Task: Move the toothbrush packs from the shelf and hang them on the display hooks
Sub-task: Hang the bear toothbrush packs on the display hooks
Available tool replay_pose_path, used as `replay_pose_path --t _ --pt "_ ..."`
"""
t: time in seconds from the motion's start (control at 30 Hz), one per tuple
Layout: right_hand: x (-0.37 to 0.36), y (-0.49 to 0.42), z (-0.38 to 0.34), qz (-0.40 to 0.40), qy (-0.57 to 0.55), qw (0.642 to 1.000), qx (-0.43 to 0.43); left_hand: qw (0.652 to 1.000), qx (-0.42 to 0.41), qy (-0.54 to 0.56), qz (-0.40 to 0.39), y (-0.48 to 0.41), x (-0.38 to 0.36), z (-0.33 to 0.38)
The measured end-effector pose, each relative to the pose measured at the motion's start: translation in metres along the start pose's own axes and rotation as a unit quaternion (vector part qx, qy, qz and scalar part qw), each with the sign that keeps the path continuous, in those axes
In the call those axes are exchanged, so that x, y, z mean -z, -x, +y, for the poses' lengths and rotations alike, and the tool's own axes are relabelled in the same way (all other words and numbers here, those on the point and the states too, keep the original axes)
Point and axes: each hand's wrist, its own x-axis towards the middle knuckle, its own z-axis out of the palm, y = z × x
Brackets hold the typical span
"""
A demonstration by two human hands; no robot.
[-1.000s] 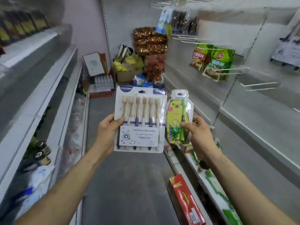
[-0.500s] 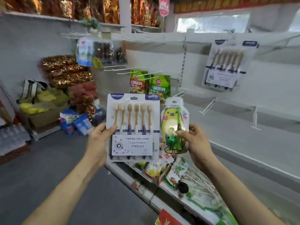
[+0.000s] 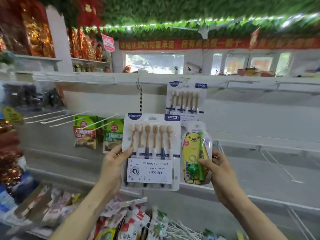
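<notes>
The six-pack (image 3: 150,151) is a flat rectangular card under a clear moulded blister. Six brushes with rounded tan heads, amber necks and blue-and-white handles are sealed in a row above a white label printed "CARING FOR GUMS". The bear pack (image 3: 194,177) is smaller and round-cornered, with a glossy clear shell over a yellow bear-shaped card, a green brush and a green frog charm.

The six-pack is gripped at its left edge by the left hand (image 3: 112,165): the thumb is laid on the front and the other fingers are hidden behind the card. The bear pack is pinched at its lower right by the right hand (image 3: 221,172), thumb across the front near the charm, fingers curled behind. Both packs are held upright and side by side, just apart, with both forearms raised.

They are held before a white back panel (image 3: 103,101). A matching hung pack (image 3: 186,101) is seen above them on the panel, its lower edge covered by the held packs. Thin white wire hooks (image 3: 52,116) jut out at the left, and green snack bags (image 3: 84,130) hang beside them. Crinkled sachets (image 3: 138,219) are heaped on the shelf below. A red banner (image 3: 190,44) and green foliage (image 3: 190,11) are seen overhead, blurred.
</notes>
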Motion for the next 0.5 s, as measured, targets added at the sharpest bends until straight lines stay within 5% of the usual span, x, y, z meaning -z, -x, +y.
replay_pose_path --t 0.5 --pt "0.051 -0.047 -0.017 0.154 0.0 0.987 0.045 0.989 0.005 0.03 -0.145 -0.084 -0.094 -0.002"
